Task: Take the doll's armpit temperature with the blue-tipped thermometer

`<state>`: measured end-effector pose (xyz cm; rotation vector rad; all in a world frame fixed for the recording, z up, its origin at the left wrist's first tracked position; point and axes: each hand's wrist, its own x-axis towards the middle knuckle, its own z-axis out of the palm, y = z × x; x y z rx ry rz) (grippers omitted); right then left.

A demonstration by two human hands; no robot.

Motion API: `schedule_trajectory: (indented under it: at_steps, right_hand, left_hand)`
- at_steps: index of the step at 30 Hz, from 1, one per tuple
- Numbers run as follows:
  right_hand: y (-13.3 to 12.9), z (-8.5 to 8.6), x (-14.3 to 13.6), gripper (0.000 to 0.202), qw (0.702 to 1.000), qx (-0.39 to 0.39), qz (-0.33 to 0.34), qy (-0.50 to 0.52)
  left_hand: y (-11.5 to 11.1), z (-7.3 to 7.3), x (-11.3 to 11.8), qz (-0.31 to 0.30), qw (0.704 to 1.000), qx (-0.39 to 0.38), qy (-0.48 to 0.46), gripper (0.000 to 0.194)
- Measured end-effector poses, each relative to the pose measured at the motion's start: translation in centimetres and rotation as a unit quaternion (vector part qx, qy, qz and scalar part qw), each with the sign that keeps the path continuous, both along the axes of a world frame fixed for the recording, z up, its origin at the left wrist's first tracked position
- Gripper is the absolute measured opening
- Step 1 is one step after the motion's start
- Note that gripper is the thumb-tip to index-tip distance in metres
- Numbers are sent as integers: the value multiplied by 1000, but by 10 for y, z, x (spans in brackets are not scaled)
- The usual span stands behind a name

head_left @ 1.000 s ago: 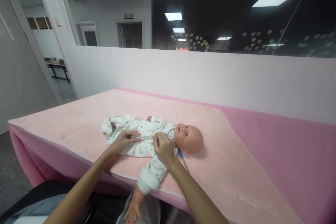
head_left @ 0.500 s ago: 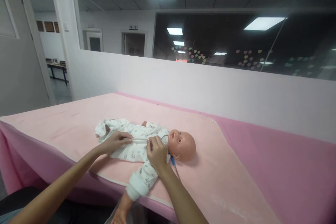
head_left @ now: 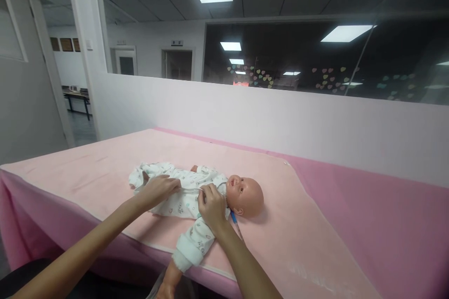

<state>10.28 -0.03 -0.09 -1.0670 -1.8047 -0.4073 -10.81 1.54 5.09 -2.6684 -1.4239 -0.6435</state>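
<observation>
A baby doll [head_left: 245,195] lies on its back on the pink table cover, its head to the right, dressed in a white printed outfit [head_left: 175,205]. Over its chest my left hand [head_left: 161,190] pinches the left part of a thin white strip [head_left: 191,191]. My right hand [head_left: 212,203] has its fingers closed on the strip's other end, close to the doll's neck. One doll arm [head_left: 171,278] hangs over the table's front edge. A blue-ended cord [head_left: 233,217] shows beside the neck, partly behind my right forearm.
The pale pink cover [head_left: 298,233] lies over a darker pink cloth [head_left: 393,215] on the table. Behind stands a white wall [head_left: 245,117] with a window above it. An open doorway is at the left, with a desk [head_left: 77,96] beyond.
The view has tilted up slightly. My left hand has shifted a little to the right, nearer my right hand, and the visible strip between them looks shorter.
</observation>
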Motion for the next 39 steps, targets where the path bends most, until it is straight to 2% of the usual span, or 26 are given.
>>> schedule_trajectory:
  at_steps: [3, 7, 9, 12, 14, 16, 18, 19, 21, 23, 25, 27, 30, 32, 35, 37, 39]
  right_hand:
    - [0, -1, 0, 17, 1000, -7, -2, 8]
    - [-1, -2, -2, 18, 999, -22, 1, 23]
    - [-2, 3, -3, 23, 999, -29, 10, 33]
    - [-9, 24, 1, 29, 997, -33, 27, 68]
    - [-22, 45, 11, 26, 990, -40, 34, 131]
    - [-41, 60, 29, 20, 976, -52, 27, 211]
    - [-64, 62, 50, 21, 963, -64, 9, 261]
    - [-75, 57, 60, 21, 959, -74, -18, 271]
    - [-95, 37, 78, 20, 962, -105, -88, 236]
    - [-108, 10, 91, 20, 962, -123, -170, 177]
    - [-115, -17, 99, 21, 957, -132, -231, 114]
    - [-117, -37, 103, 18, 955, -149, -250, 53]
    - [-120, -50, 104, 17, 952, -181, -247, -1]
    - [-123, -49, 103, 21, 948, -187, -256, -6]
    - [-134, -31, 100, 29, 948, -155, -277, 26]
    - [-139, -9, 94, 32, 950, -120, -280, 68]
    - [-138, 21, 84, 32, 953, -89, -271, 100]
  left_hand:
    - [-1, 2, -4, -1, 997, 65, 51, 26]
    - [-2, 4, -17, 1, 996, 67, 51, 25]
    - [-2, 11, -17, -10, 997, 64, 39, 26]
    - [-1, 31, -2, -29, 996, 89, 7, 38]
    - [3, 44, 19, -41, 994, 97, -24, 40]
    - [11, 50, 44, -72, 993, 69, -67, 37]
    - [25, 46, 69, -102, 987, 18, -124, 31]
    - [34, 39, 81, -116, 981, -20, -152, 29]
    - [50, 21, 100, -138, 963, -113, -203, 33]
    - [64, 3, 111, -156, 938, -189, -247, 42]
    - [71, -10, 114, -159, 924, -231, -259, 46]
    - [72, -16, 112, -172, 924, -251, -233, 46]
    - [70, -15, 105, -195, 926, -255, -197, 44]
    - [70, -16, 102, -193, 918, -271, -217, 40]
    - [76, -20, 99, -156, 879, -298, -339, 39]
    - [81, -23, 96, -123, 836, -301, -443, 40]
    - [83, -24, 94, -98, 796, -313, -509, 42]
